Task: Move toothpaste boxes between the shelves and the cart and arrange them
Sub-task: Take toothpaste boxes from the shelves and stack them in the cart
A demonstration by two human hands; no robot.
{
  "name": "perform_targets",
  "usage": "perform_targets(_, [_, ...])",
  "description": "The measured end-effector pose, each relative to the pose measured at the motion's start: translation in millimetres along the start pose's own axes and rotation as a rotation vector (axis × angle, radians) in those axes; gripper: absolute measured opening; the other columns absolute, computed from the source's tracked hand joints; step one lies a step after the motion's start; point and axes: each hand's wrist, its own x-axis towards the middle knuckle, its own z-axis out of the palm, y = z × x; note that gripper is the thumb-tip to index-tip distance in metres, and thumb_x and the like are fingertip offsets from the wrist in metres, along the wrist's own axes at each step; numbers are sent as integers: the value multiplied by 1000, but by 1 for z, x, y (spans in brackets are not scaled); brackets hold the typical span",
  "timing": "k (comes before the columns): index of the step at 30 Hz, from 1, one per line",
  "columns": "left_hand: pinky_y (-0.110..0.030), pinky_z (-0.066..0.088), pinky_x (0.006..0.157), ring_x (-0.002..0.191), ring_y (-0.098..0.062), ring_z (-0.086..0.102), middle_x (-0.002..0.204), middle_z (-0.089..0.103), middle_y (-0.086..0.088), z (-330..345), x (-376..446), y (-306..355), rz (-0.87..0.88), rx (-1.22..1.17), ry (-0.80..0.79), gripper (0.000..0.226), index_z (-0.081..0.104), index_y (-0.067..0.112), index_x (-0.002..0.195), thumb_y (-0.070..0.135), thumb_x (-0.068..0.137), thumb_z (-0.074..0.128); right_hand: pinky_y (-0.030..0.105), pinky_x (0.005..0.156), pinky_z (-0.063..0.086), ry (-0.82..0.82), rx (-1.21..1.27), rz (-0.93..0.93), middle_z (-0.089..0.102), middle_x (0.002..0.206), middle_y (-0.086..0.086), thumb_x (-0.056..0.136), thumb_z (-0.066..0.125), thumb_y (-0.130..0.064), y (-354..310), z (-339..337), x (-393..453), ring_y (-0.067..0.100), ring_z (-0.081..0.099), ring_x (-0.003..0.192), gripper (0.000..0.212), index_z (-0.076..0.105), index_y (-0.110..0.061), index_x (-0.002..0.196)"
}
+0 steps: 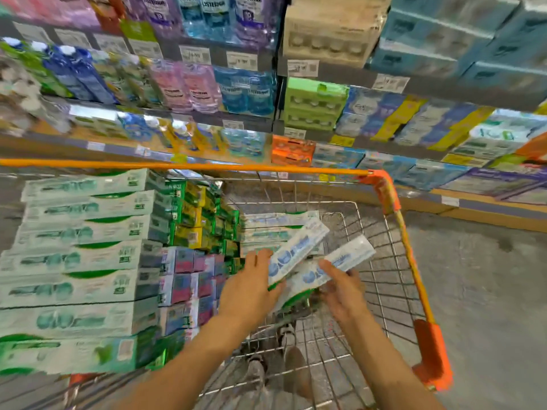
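Toothpaste boxes: left hand (247, 287) grips one white-blue box (297, 250), right hand (340, 287) grips a second box (340, 261), both over the cart (384, 184) basket, right of the stacked green-white boxes (83, 255).

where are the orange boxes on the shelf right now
In the head view, the orange cardboard boxes sit centre frame on the lower shelf, just beyond the cart's orange rim, below the green boxes.
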Motion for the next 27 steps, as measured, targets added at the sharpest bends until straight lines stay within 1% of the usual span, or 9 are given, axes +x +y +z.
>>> perform_targets(5, [-37,50,63,94,-23,57,128,40,-3,10,18,-31,-153,-81,133,55,31,18,135,49,93,47,38,37,52,71,10,255,54,90,17,93,55,-11,18,-2,61,30,54,72,11,54,-2,99])
perform_targets(8, [-40,50,64,93,-26,56,121,45,-6,11,38,-39,-176,-137,178,54,35,16,131,47,90,53,45,47,54,57,21,315,52,105,20,92,57,-11,40,7,85,32,56,81,12,54,0,96])
perform_targets(10, [-40,50,64,92,-27,57,119,45,-5,10,48,-39,-178,-126,184,53,36,16,129,47,89,54,43,48,54,59,84,318,51,121,21,94,54,-7,51,14,97,37,57,98,12,51,0,103])
perform_targets(13, [-37,50,63,91,-25,58,121,44,-2,12,57,-40,-143,-67,158,54,34,19,131,50,90,52,45,82,54,113,164,327,42,140,20,93,53,-3,62,19,115,39,44,126,22,46,-5,114])
perform_targets(14, [-37,50,63,92,-25,58,123,43,0,13,60,-40,-128,-52,150,55,33,21,132,51,90,51,47,88,50,134,165,326,44,140,19,93,54,-2,66,19,120,38,45,126,24,47,-7,115])
perform_targets(17, [-34,47,62,93,-24,58,131,38,2,15,63,-39,-90,-2,104,56,29,23,135,52,91,48,42,79,53,173,132,284,54,132,17,89,59,0,80,15,135,33,56,114,32,49,-6,119])
perform_targets(21, [-31,42,60,90,-24,59,134,31,3,18,62,-35,-51,93,27,56,22,26,137,53,93,42,38,87,52,241,40,257,59,122,17,88,62,-5,87,11,140,29,60,103,35,51,1,121])
perform_targets(24, [-31,42,60,89,-24,59,132,31,4,21,60,-32,-22,86,-12,54,20,27,135,53,93,42,40,72,59,101,-162,399,61,102,19,93,57,-12,65,10,116,33,64,91,21,54,0,110])
perform_targets(27, [-30,41,60,89,-23,58,130,32,4,27,60,-30,27,90,-43,55,20,27,137,53,94,41,36,59,58,-44,-312,453,59,103,21,96,51,-10,30,9,87,32,64,82,15,53,0,107])
